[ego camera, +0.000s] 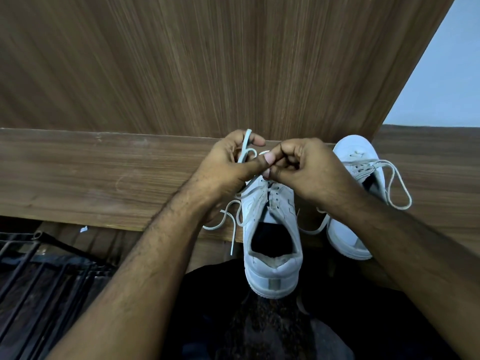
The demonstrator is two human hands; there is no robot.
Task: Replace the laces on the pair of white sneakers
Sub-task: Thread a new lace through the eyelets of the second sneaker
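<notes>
A white sneaker [272,229] is set on the wooden shelf [104,178], its heel jutting past the shelf's near edge and its toe hidden under both hands. A pale lace [245,146] is pinched in the curled fingers of the left hand [233,165], one end sticking up above the knuckles. The right hand [304,167] is closed in a pinch against the left thumb; what it holds cannot be made out. Loose lace ends [231,224] trail to the left of the sneaker. A second sneaker [361,178], laced with a loop, lies to the right, partly covered by the right forearm.
</notes>
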